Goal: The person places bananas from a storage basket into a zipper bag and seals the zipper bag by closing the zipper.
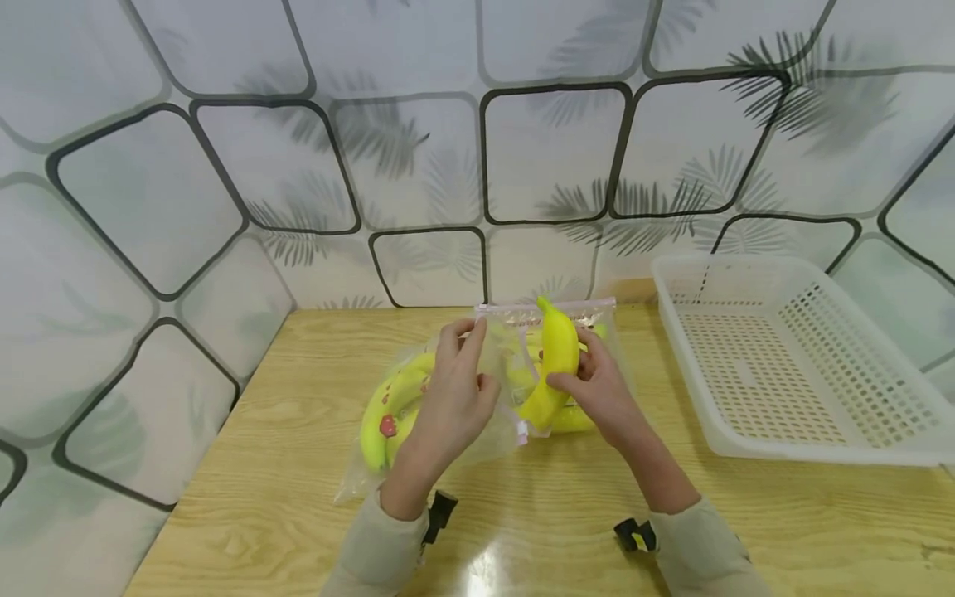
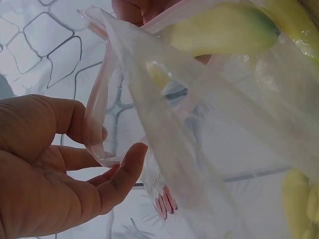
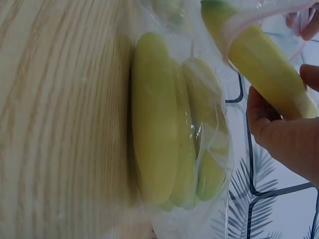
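Observation:
My left hand [image 1: 458, 398] holds the edge of a clear zip bag; in the left wrist view its fingers and thumb are bent around the bag's pink-edged mouth [image 2: 94, 119]. Inside the bag, to the left, lie yellow-green bananas [image 1: 384, 423] with a red mark. Between finger and thumb, my right hand [image 1: 604, 390] grips a single yellow banana [image 1: 561, 342], tilted with its stem up. Its lower end is within the pink-rimmed mouth, as the right wrist view shows. Behind it, more bananas [image 3: 154, 119] lie in a second clear bag [image 1: 597, 311] with a pink zip.
A white perforated plastic basket [image 1: 690, 390] stands at the right on the wood-grain table [image 1: 298, 398]. A patterned wall covering [image 1: 418, 265] rises right behind the table's far edge. Black wrist-camera mounts [image 1: 440, 514] show at both sleeves.

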Tool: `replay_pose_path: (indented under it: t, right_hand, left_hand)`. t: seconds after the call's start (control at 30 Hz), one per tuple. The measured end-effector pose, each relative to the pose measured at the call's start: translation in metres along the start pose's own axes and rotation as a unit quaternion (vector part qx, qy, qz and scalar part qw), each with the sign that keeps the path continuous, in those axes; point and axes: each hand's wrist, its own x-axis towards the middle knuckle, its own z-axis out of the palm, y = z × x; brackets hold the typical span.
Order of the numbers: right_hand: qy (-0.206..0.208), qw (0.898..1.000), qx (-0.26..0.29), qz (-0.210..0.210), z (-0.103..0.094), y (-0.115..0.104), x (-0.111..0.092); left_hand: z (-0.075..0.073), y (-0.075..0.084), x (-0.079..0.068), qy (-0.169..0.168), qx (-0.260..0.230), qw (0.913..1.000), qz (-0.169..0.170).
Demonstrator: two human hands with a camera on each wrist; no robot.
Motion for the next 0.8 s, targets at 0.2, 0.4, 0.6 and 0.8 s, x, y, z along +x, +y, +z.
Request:
replay_pose_path:
  t: [0.2,0.4,0.6,0.8]
  right_hand:
    - [-0.024,0.999,-0.017,0.012,-0.0015,-0.0010,-0.0015]
    - [-0.030,0.999,-0.026,0.019,-0.0001,0.0002,-0.0025]
    - [-0.058,0.997,-0.022,0.044,0.0014,0.0013,-0.0041]
    - [-0.085,0.993,-0.026,0.075,-0.0018,0.0016,-0.0068]
  left_hand:
    - [0.0038,-0.0016,0.0002,0.004,0.014,0.9997,0.019]
    - [0.0039,-0.0019,-0.0006,0.009,0.018,0.9994,0.028]
    - [0.0012,-0.0001,-0.0014,0.008,0.017,0.9995,0.024]
    - [-0.0018,0.0009,-0.0019,0.009,0.009,0.9997,0.020]
